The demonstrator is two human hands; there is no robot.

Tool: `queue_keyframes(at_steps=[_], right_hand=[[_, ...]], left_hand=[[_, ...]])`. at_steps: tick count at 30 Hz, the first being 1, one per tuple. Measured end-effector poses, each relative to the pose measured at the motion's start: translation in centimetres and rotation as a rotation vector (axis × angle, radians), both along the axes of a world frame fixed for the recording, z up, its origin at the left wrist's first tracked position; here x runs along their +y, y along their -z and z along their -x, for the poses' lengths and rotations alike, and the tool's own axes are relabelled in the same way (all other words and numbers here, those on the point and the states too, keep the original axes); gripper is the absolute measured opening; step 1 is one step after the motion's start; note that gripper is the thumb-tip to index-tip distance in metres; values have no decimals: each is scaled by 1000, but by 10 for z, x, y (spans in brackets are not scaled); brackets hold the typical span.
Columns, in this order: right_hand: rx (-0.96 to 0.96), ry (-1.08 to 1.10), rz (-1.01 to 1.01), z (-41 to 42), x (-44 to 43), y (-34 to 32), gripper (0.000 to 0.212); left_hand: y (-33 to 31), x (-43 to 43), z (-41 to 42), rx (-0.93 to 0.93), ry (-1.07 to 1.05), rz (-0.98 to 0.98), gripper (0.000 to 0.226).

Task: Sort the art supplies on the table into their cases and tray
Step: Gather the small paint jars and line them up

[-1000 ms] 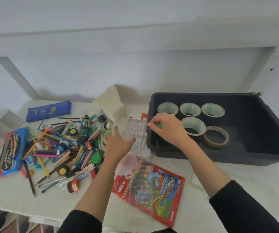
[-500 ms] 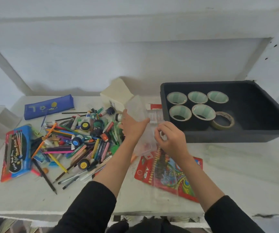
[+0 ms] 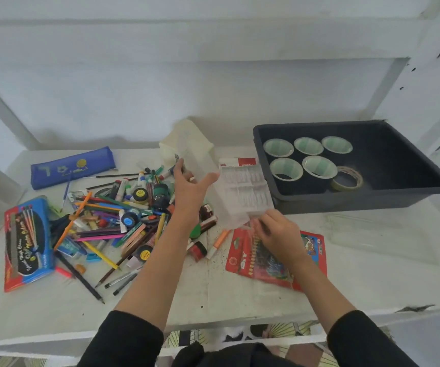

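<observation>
Near edge of the table (image 3: 240, 300): bare strip between the two forearms, open room to set things down.

Right hand (image 3: 277, 234) is over the red crayon pack (image 3: 315, 250). Its fingers are curled and look to be pinching the near edge of the clear insert (image 3: 242, 192). The insert is tilted, its far end close to the tray wall.

Left hand (image 3: 191, 186) is raised above the pile, with thumb and fingers gripping the clear sleeve (image 3: 197, 157). Sleeve and insert are apart, so this case is judged to be mid-assembly, not closed.

Pile of loose supplies (image 3: 123, 213), left of centre: pencils, pens, paint pots and brushes, all unsorted. This is the bulk of the work left. The blue-and-red case (image 3: 28, 242) lies at the pile's left edge and the blue pouch (image 3: 73, 168) behind it. Whether either holds anything cannot be told.

A flat clear case (image 3: 380, 234) lies on the right, with free surface around it.

Far right is the dark tray (image 3: 359, 200), holding the tape rolls (image 3: 285, 168) grouped at its left. That part looks done, and the tray's right half is bare.

Back wall (image 3: 213, 96) is close behind tray and pouch, leaving little room there. Tray wall crowds the insert's far end.
</observation>
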State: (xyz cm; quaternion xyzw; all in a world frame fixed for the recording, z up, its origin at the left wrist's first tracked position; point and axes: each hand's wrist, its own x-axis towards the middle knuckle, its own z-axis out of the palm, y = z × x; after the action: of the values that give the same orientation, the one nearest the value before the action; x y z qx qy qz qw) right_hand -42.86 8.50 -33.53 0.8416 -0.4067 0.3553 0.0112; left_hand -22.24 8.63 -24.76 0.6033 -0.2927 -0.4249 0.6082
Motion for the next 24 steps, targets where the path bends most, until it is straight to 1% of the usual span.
queue_keyframes(at_steps=[1,2,3,5,6,7,8,10,12,13,14,16,17,20,21,22,24], right_hand=[[-46,12,-32,-7,0,-6,26],[-128,26,-117,-16,1,-14,27],[-248,41,-255,-27,4,-26,29],[-532,38,-659,-50,8,-50,33],[-643,-7,-865,-60,9,-60,38],[-704,-68,-1044,-70,10,-68,46],[-726,-127,-1176,-80,13,-76,54],[-742,-211,-1322,-97,20,-87,67],[-742,-271,-1483,-114,26,-93,70],[-688,-319,-1530,-123,30,-95,67],[-598,-372,-1535,-134,33,-94,57],[-344,-467,-1395,-153,37,-88,28],[-254,-510,-1313,-162,40,-85,21],[-186,-569,-1223,-187,51,-88,18],[-164,-587,-1211,-193,53,-90,17],[-133,-613,-1213,-198,55,-92,17],[-46,-667,-1199,-205,57,-92,17]], left_hand=[[-2,6,-5,91,23,23,87],[-4,12,-11,172,44,45,88],[-5,19,-18,234,62,68,89],[-7,34,-35,332,92,118,88],[-8,43,-45,366,114,146,87],[-7,53,-56,375,138,170,87],[-4,63,-67,371,167,192,89],[0,87,-90,352,195,215,102],[6,112,-112,337,178,211,113],[8,125,-121,327,154,204,117],[10,139,-129,307,127,187,119],[12,163,-144,257,91,137,118],[14,175,-154,233,76,119,112],[17,206,-186,150,17,122,77],[17,216,-197,99,-4,120,70],[17,226,-208,32,-16,105,69],[19,242,-227,-100,-15,46,77]])
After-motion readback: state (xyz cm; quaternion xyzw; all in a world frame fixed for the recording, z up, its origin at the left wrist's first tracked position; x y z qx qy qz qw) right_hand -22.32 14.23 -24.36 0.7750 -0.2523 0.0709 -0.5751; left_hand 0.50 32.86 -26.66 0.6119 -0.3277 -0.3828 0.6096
